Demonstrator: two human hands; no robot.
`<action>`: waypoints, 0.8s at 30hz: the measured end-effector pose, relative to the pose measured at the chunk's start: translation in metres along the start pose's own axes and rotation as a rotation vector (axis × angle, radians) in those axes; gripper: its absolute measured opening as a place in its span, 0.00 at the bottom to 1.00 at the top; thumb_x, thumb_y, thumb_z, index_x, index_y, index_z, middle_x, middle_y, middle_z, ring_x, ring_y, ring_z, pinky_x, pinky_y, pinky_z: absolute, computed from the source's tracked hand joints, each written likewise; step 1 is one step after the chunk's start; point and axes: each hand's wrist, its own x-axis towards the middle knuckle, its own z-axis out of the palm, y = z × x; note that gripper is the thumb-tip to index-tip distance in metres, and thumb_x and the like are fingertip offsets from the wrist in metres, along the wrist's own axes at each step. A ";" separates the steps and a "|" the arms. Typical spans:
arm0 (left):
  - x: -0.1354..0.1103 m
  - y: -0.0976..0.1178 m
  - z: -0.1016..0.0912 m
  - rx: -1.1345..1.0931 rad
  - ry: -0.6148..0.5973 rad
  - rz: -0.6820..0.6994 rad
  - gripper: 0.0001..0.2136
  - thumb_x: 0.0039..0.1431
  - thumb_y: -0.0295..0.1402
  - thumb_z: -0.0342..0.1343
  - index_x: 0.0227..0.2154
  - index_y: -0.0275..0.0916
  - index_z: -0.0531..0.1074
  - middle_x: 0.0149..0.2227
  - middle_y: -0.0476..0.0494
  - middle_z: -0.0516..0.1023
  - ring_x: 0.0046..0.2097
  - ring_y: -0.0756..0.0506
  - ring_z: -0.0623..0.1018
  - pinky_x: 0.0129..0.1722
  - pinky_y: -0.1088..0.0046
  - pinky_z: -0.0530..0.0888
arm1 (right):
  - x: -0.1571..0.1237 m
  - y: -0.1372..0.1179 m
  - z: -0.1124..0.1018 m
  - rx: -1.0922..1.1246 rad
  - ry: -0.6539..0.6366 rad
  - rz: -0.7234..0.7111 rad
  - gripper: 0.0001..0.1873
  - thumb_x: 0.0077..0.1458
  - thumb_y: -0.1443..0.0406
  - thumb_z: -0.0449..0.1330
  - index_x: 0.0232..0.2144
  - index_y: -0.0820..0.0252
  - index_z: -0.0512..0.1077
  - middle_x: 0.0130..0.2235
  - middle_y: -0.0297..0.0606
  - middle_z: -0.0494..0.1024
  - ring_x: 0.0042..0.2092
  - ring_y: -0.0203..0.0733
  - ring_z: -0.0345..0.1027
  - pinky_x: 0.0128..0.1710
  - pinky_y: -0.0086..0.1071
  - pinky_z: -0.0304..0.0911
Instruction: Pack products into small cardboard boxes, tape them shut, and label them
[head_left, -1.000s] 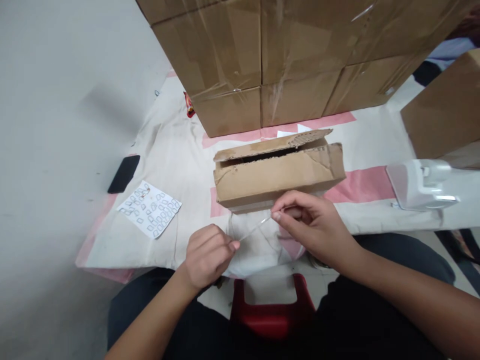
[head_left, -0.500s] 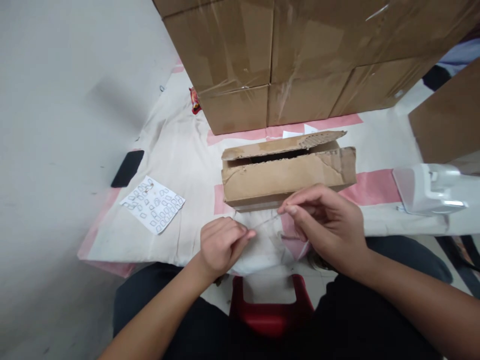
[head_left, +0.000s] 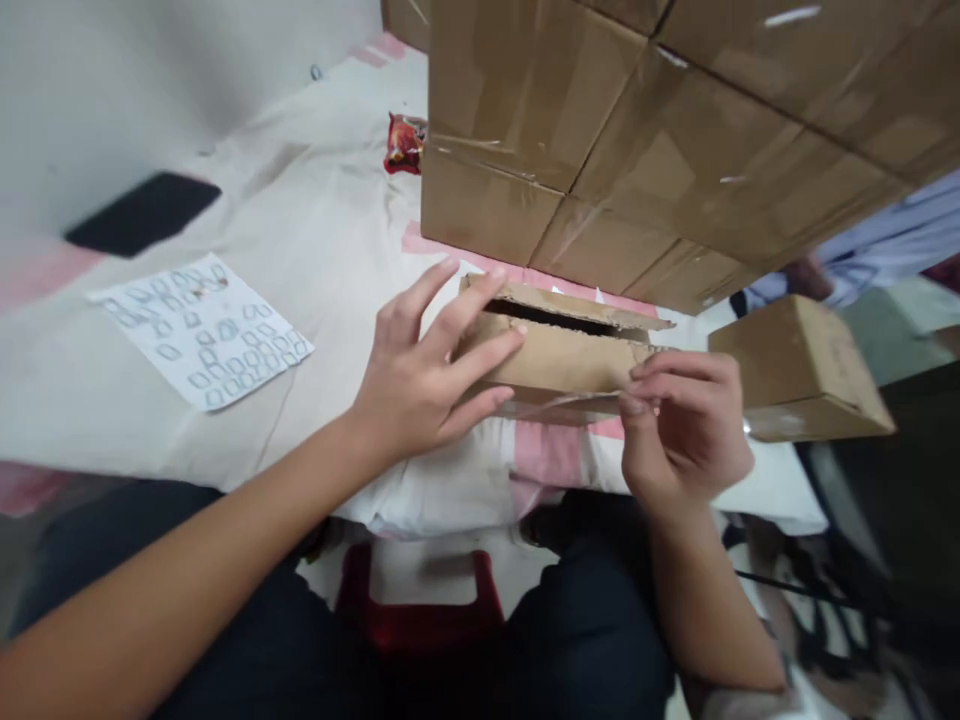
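A small brown cardboard box (head_left: 570,355) lies on the cloth-covered table, with a dark gap between its worn top flaps. My left hand (head_left: 435,365) is open, its spread fingers resting over the box's left end. At the right front corner, my right hand (head_left: 682,420) is closed in a pinch. Between its thumb and fingers is the end of a thin strip of clear tape (head_left: 574,403), which stretches left along the box's front. Whether the strip is stuck to the cardboard I cannot tell.
Large taped cartons (head_left: 600,130) stand stacked behind the box. Another carton (head_left: 799,370) is at the right, near a person's hand (head_left: 808,275). A marked paper sheet (head_left: 206,335), a black phone-like slab (head_left: 146,213) and a red packet (head_left: 405,143) lie leftward. A red stool (head_left: 420,625) is below.
My left hand has opened and moved up onto the box's left end. My right hand, still pinching the strip, has moved to its right front corner. The view has turned; another carton shows at right.
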 end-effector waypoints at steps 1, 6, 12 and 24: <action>-0.001 -0.003 0.002 -0.026 -0.056 -0.007 0.20 0.68 0.47 0.51 0.59 0.46 0.67 0.68 0.38 0.62 0.70 0.31 0.58 0.62 0.48 0.63 | 0.009 0.003 -0.001 -0.035 -0.035 -0.020 0.07 0.59 0.70 0.62 0.38 0.53 0.73 0.39 0.39 0.75 0.42 0.46 0.71 0.42 0.43 0.68; -0.004 -0.012 0.012 -0.143 -0.120 -0.010 0.21 0.70 0.44 0.48 0.61 0.41 0.66 0.59 0.37 0.75 0.63 0.36 0.70 0.61 0.51 0.65 | 0.055 0.018 0.009 -0.156 -0.432 0.054 0.03 0.62 0.68 0.59 0.37 0.54 0.73 0.46 0.40 0.75 0.51 0.50 0.69 0.54 0.49 0.63; -0.002 -0.004 0.004 -0.053 -0.162 0.042 0.23 0.68 0.41 0.51 0.64 0.49 0.63 0.58 0.33 0.74 0.61 0.31 0.72 0.60 0.43 0.65 | 0.061 0.033 0.034 -0.171 -0.598 0.160 0.04 0.62 0.67 0.58 0.35 0.55 0.72 0.49 0.42 0.74 0.53 0.51 0.67 0.56 0.48 0.61; -0.008 0.022 0.009 -0.119 -0.127 0.073 0.18 0.68 0.28 0.48 0.58 0.39 0.68 0.60 0.43 0.75 0.63 0.39 0.68 0.65 0.42 0.54 | 0.057 0.056 0.036 -0.107 -0.627 0.526 0.17 0.55 0.58 0.63 0.47 0.55 0.70 0.45 0.37 0.75 0.45 0.46 0.67 0.47 0.40 0.63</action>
